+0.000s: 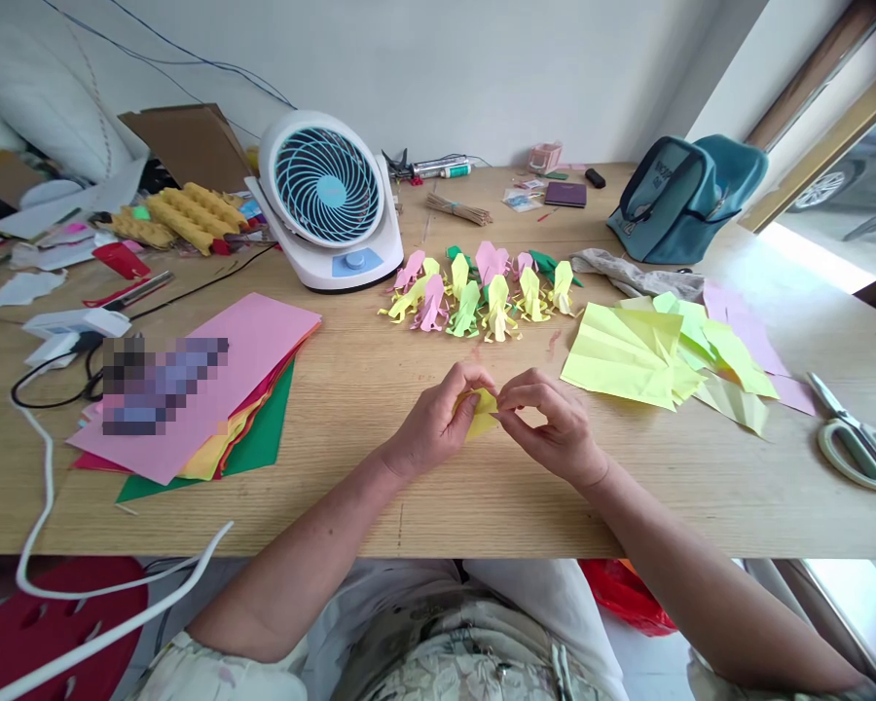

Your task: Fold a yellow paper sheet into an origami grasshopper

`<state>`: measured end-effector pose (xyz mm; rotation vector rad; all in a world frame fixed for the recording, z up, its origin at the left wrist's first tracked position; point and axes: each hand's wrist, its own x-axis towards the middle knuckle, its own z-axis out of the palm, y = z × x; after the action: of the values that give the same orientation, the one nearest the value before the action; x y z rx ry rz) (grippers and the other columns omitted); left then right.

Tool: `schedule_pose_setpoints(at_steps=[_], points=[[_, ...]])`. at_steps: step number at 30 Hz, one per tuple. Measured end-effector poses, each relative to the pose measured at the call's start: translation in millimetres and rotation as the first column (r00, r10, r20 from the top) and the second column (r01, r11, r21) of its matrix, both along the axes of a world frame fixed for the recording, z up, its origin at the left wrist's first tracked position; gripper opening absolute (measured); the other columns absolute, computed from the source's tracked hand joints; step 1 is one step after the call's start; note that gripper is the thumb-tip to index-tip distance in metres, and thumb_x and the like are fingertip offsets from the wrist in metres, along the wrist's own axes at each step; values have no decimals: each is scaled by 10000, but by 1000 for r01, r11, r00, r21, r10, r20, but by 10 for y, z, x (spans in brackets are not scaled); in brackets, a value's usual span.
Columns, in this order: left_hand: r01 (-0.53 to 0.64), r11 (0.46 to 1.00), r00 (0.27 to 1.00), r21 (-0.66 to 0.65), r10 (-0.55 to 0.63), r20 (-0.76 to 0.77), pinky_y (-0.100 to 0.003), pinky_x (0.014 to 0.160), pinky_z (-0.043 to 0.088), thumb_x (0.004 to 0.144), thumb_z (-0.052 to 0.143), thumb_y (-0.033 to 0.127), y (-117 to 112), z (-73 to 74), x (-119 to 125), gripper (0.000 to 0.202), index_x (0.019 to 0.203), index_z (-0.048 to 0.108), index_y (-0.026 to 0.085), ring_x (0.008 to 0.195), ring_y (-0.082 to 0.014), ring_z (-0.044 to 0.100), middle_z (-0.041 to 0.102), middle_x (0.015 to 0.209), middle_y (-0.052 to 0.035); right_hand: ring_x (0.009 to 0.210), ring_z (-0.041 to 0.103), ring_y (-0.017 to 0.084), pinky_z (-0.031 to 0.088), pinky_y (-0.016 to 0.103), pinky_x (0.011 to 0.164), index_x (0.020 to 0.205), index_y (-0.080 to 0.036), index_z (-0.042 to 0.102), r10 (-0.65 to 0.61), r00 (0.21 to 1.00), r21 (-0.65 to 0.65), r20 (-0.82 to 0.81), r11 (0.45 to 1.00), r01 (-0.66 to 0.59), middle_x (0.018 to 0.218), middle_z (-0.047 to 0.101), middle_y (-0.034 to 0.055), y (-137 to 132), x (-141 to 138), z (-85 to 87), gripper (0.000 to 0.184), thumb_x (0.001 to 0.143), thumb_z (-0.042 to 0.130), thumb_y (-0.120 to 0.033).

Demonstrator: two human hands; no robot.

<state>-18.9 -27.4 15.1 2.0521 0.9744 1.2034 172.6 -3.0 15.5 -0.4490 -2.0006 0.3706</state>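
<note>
A small folded piece of yellow paper point(481, 421) is held just above the table, in front of my body. My left hand point(442, 414) grips it between thumb and fingers. From the other side, my right hand point(551, 424) pinches the paper's edge with thumb and forefinger. The fingers hide much of the folded shape. Behind my hands stands a cluster of folded paper figures point(497, 310) in yellow, pink and green. Loose yellow sheets point(617, 355), creased, lie to the right of my right hand.
At the left, a stack of coloured paper point(263, 336) lies near a white cable point(48, 467). A white fan point(390, 234) stands behind it. Scissors point(857, 443) rest at the right edge. A teal bag point(672, 209) and a bundle of sticks point(458, 208) sit farther back.
</note>
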Motion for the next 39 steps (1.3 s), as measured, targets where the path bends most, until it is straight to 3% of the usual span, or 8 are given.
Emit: schedule_pose_setpoints(at_steps=[6,19,39], points=[[-16,1000,1000,1,16,2,-271,823,510,1022,436,243,-7,6,11,108,1107,496,215,914,-143,685,689,1015,-44,771,651,171,542,319,660,999,-261,597,26,1000,-13,14,1000,-26,876,653,38,-3,1,-7,223,879,625,-75],[-21,1000,1000,12,21,-15,-265,814,512,1008,448,208,-19,30,15,117,1120,480,221,926,-147,696,696,1023,-42,721,623,159,541,309,624,1023,-257,610,13,1000,-56,17,998,-12,868,628,36,-13,9,-20,193,886,645,-126],[-12,1000,1000,11,12,-5,-267,837,513,1016,441,232,-20,23,10,124,1130,486,215,941,-144,694,692,1047,-51,720,585,143,525,281,590,1014,-246,584,26,1000,-6,3,1000,-26,864,571,28,-3,-2,5,241,870,652,-66]])
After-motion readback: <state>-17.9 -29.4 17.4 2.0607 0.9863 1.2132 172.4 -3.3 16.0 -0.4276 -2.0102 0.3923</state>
